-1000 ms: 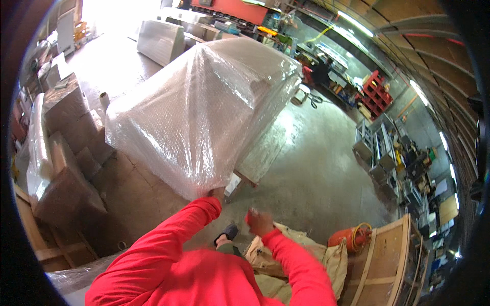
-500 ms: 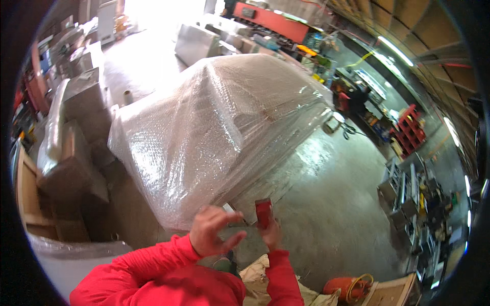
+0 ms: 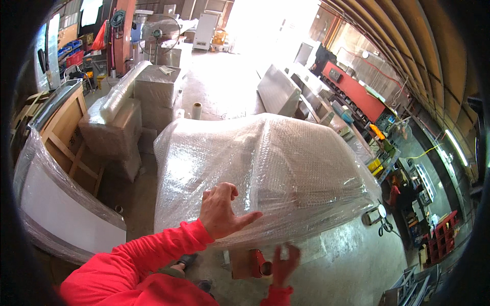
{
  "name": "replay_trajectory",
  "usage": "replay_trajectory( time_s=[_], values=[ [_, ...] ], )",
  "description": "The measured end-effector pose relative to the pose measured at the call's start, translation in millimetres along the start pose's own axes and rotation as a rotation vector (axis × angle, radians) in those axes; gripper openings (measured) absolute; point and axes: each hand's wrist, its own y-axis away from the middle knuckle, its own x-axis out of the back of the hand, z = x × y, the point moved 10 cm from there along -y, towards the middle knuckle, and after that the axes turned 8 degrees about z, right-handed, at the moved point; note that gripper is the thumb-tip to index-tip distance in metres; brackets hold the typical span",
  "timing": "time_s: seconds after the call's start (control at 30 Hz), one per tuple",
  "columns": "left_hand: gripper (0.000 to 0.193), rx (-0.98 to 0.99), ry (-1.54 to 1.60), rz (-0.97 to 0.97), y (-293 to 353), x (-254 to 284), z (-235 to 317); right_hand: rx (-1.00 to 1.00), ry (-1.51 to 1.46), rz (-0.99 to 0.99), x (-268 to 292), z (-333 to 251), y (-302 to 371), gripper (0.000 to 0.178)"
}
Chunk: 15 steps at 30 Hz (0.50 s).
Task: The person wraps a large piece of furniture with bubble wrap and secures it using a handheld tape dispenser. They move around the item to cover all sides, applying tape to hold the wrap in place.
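Observation:
In front of me stands a large bulky object draped in clear bubble wrap [image 3: 306, 168]. My left hand [image 3: 222, 211] is raised before its near side, thumb stretched out and fingers bent apart, holding nothing. Lower and to the right is my right hand [image 3: 286, 265], blurred, its fingertips curled with a gap between them and nothing visible there. Just left of it sits a red, rounded thing with a ring-shaped end [image 3: 263, 266], beside a flat brown piece [image 3: 241, 263]. Whether the right hand touches the red thing is unclear.
Wrapped boxes [image 3: 115, 127] and a wooden crate [image 3: 66, 132] stand at the left, with a wrapped white panel [image 3: 71, 214] nearer. A cardboard tube [image 3: 197, 110] stands behind the bulky object. Metal panels [image 3: 279, 89] lean farther back. At the right is a red rack [image 3: 441, 237].
The view has swung up and left. My left hand has lifted over the wrap with its thumb spread. The red thing that was at my right hand's fingertips now appears beside that hand.

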Motion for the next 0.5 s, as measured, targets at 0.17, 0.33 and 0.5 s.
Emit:
replay_trajectory(
  time_s=[0.17,0.33,0.5],
  values=[
    [0.056,0.059,0.002,0.04,-14,-31,-6,0.409,-0.083,0.094,16,-167,-198,0.054],
    [0.013,0.144,0.242,0.206,-28,-2,-33,0.531,0.057,-0.302,-58,-165,-222,0.041],
    [0.009,-0.163,0.271,0.211,-28,-17,26,0.541,-0.057,-0.599,-75,-173,-196,0.038]
  ],
)
